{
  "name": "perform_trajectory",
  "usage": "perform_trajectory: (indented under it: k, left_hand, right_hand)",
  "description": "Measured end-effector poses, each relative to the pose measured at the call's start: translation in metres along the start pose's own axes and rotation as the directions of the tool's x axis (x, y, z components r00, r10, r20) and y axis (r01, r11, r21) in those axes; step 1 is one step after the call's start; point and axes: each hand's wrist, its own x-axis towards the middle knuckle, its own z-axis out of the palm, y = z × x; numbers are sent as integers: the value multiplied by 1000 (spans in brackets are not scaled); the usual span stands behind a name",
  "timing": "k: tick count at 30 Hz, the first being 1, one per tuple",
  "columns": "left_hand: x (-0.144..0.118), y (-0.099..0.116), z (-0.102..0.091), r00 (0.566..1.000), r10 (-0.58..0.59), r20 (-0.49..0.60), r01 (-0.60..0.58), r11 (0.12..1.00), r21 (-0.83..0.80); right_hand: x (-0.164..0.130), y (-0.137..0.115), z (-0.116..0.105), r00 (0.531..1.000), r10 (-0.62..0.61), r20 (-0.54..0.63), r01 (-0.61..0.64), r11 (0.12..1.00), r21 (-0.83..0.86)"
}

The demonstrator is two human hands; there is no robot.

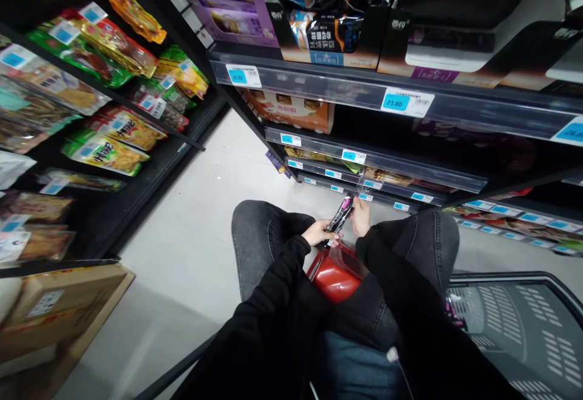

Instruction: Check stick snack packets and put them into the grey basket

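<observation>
Shelves [410, 105] of snacks line the aisle; a grey basket [523, 321] sits at the right. Over the knees, the left hand [319, 233] grips the lower end of a slim black-and-pink packet [342, 213] and the right hand [361, 216] pinches its top. It looks light, soft and crinkly, best held by the ends.

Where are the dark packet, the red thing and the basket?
packet [340, 215], head view, middle of the wrapper
red thing [334, 278], head view, its glossy top
basket [523, 327], head view, slotted inner wall
</observation>
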Motion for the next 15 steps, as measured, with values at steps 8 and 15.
perform_trajectory:
  k: [8,15]
  left_hand:
    - [1,-5,2,985,70,-156,-87,991,-105]
    - [6,-9,4,974,90,-208,-116,987,-113]
  right_hand:
    - [-20,16,8,954,-71,292,125,977,-172]
    - [-22,31,12,930,-66,362,136,976,-171]
